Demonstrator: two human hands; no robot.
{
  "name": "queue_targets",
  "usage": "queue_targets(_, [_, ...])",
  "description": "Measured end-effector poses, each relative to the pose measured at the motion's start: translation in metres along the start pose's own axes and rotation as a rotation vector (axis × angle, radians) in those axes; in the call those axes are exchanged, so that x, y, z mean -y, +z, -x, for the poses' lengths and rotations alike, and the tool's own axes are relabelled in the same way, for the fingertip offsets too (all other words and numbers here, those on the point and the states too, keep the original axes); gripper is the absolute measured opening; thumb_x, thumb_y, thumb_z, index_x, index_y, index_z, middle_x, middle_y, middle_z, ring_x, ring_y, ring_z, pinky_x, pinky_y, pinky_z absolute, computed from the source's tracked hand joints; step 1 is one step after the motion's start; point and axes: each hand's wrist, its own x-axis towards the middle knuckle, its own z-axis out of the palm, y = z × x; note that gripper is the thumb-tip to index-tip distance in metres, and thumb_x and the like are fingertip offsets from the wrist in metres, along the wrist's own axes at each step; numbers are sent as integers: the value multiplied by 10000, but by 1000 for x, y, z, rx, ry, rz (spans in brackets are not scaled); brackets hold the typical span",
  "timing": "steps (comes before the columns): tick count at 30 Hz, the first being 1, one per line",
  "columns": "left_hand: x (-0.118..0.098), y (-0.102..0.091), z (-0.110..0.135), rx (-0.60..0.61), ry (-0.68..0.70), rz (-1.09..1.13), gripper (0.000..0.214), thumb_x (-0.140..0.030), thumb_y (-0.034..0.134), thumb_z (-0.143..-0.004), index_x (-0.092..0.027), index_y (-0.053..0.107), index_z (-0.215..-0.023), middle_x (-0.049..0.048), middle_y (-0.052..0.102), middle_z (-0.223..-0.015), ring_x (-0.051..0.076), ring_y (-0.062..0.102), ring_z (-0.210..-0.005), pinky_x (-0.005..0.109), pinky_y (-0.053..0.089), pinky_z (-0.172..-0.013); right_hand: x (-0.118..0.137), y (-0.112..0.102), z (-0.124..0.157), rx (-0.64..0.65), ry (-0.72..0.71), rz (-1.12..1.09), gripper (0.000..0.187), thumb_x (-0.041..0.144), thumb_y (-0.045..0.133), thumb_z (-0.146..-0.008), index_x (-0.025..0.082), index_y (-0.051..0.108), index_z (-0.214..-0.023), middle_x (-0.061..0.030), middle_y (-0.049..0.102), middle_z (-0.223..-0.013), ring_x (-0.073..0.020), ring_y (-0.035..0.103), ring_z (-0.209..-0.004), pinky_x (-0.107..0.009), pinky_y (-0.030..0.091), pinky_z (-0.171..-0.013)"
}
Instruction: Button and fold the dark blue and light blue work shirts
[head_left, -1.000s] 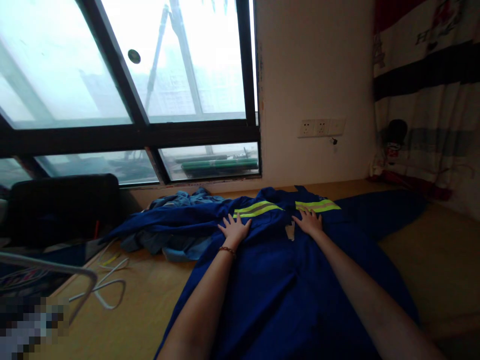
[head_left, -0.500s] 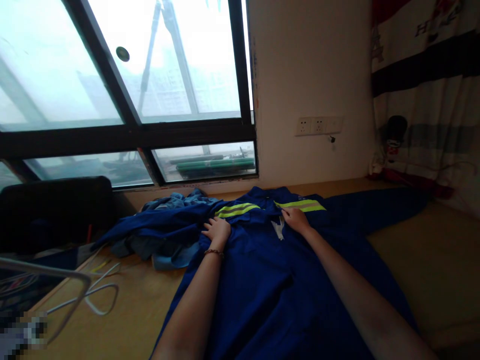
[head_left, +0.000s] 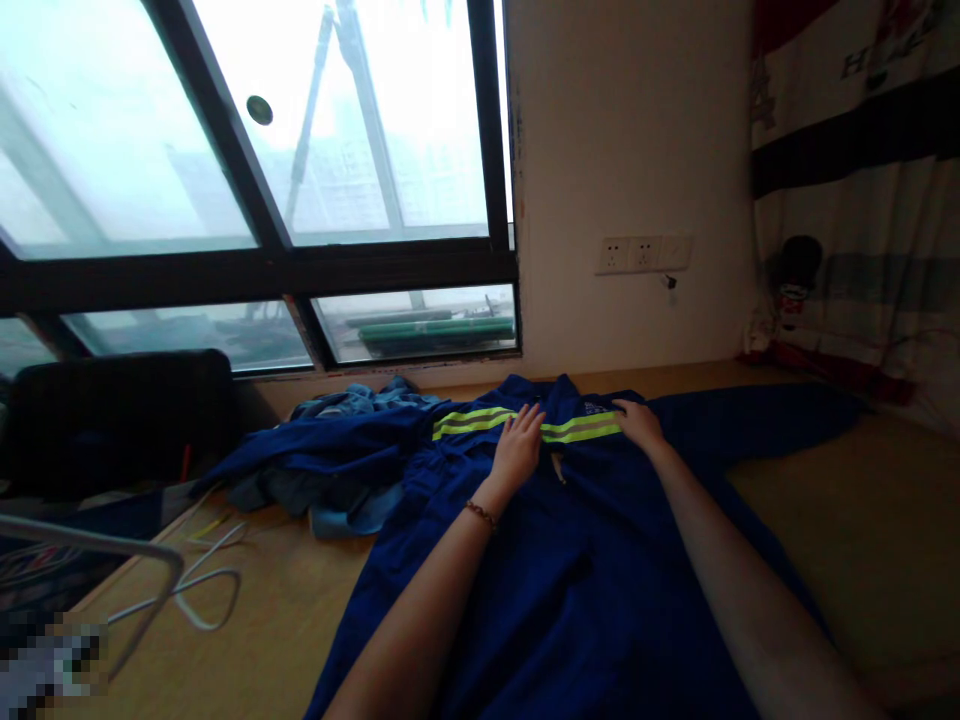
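A dark blue work jacket (head_left: 540, 560) lies spread front up on the wooden surface, collar toward the window wall and sleeves out to both sides. A yellow-green reflective stripe (head_left: 577, 430) crosses its chest. My left hand (head_left: 517, 445), with a beaded bracelet at the wrist, rests on the stripe near the front opening, fingers stretched out. At the stripe's right end, my right hand (head_left: 641, 427) has its fingers bent together on the cloth by a small chest print. Below the stripe, a narrow pale patch (head_left: 559, 468) shows at the front.
Light blue clothes (head_left: 356, 510) lie bunched under the left sleeve. A white metal wire frame (head_left: 206, 600) stands at the left, near a dark bag-like object (head_left: 120, 420). Wall sockets (head_left: 643, 254) and a patterned curtain (head_left: 855, 230) are beyond, at the right.
My left hand has moved right, from the jacket's left side onto the chest stripe. My right hand has left the front edge and shifted right. The front gap has narrowed, and the stripe now lies straighter.
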Motion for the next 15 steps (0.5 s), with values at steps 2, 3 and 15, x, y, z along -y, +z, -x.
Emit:
queue_targets(2, [-12, 13, 5, 127, -8, 47, 421, -370, 318, -883, -217, 415, -1262, 49, 393, -1356, 208, 281, -1278, 415, 231, -1043, -23, 4, -1, 16, 82, 96, 502, 376, 443, -813, 195, 434, -1281, -103, 409, -1330, -271, 346, -1223, -448, 234, -1004])
queue_targets(3, [-15, 17, 8, 169, -31, 56, 429, -418, 324, -875, -213, 453, -1230, 59, 432, -1325, 215, 330, -1250, 411, 262, -1026, -33, 7, -1, 43, 119, 160, 527, 434, 466, -794, 246, 427, -1284, -65, 370, -1362, -277, 296, -1253, -473, 201, -1015])
queue_targets(15, [27, -5, 17, 22, -582, -284, 357, -390, 469, -791, -130, 539, -1025, 162, 547, -1062, 283, 499, -1012, 391, 441, -768, -80, 4, 6, -277, 636, 291, 752, 697, 342, -718, 247, 382, -1319, -162, 217, -1411, -465, 139, -1252, -646, 34, -935])
